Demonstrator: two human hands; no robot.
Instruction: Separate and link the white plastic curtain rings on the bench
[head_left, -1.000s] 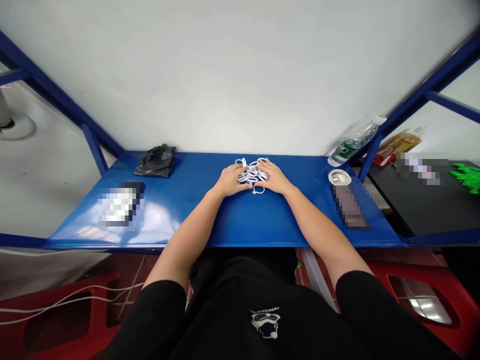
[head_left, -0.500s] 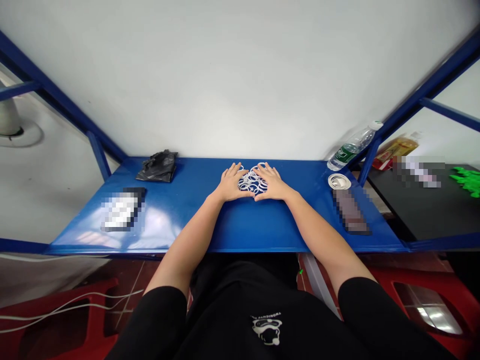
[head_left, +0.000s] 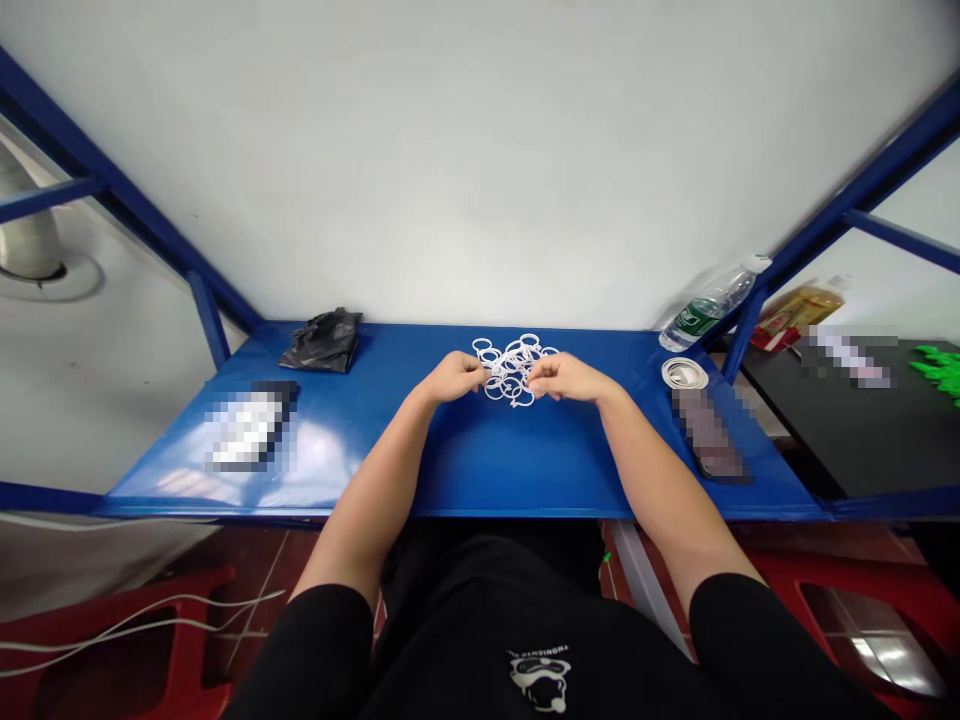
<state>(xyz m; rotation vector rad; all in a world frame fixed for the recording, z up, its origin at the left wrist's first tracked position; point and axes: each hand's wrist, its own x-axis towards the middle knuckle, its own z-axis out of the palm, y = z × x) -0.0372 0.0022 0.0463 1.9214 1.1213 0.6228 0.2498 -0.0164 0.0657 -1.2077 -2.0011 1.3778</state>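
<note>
Several thin white plastic rings [head_left: 513, 360] lie in a loose, overlapping heap in the middle of the blue table [head_left: 495, 460]. At the heap's left edge my left hand [head_left: 454, 377] is closed, its fingertips pinched on a white ring. My right hand [head_left: 568, 379] is curled at the right edge, thumb and fingers also closed on a ring there. Both hands partly cover the rings they touch, so their outlines do not show fully.
A crumpled black plastic bag [head_left: 322, 340] and a blurred-out item [head_left: 251, 425] lie to the left. On the right are a water bottle [head_left: 709, 308], a coiled white strap [head_left: 684, 374] and a phone-like object [head_left: 709, 435]. Blue frame bars rise at both sides.
My hands were spread flat around the rings, thumbs nearly meeting. Now they have drawn apart and closed at the two sides. The ring heap is more exposed and looser.
</note>
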